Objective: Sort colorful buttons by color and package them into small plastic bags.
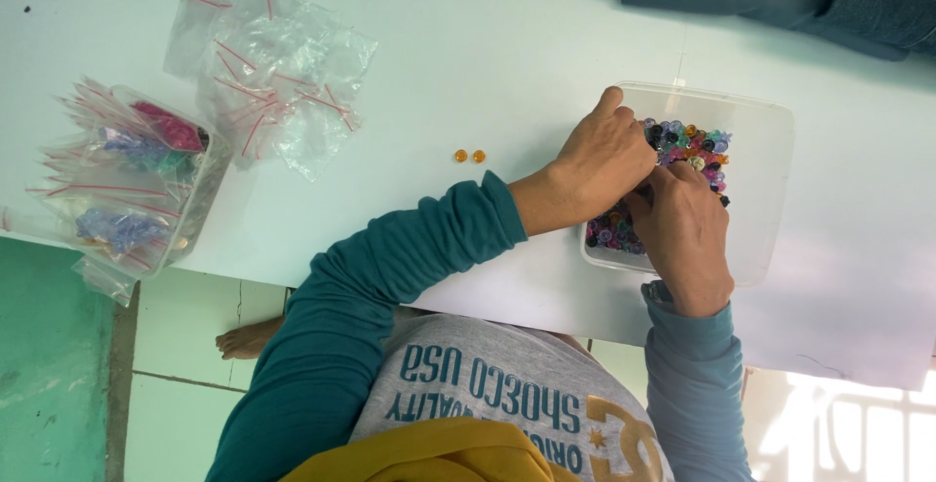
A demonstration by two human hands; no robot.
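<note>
Left hand (604, 160): fingers curled into the clear plastic tub (760, 141), grip unclear.
Right hand (687, 233): fingertips pinched among mixed coloured beads (687, 146), hold hidden.
Table (507, 53): two orange beads (469, 155) lie apart.

packaging only, your view: loose pile of empty clear zip bags (278, 73) with red seal strips, on the white table upper left. just left of it, a clear plastic tub (210, 185) stuffed with more red-strip bags holding pink, purple and blue bits. one filled bag (107, 277) hangs off the table edge below the tub. no labels, signs or screens.
</note>
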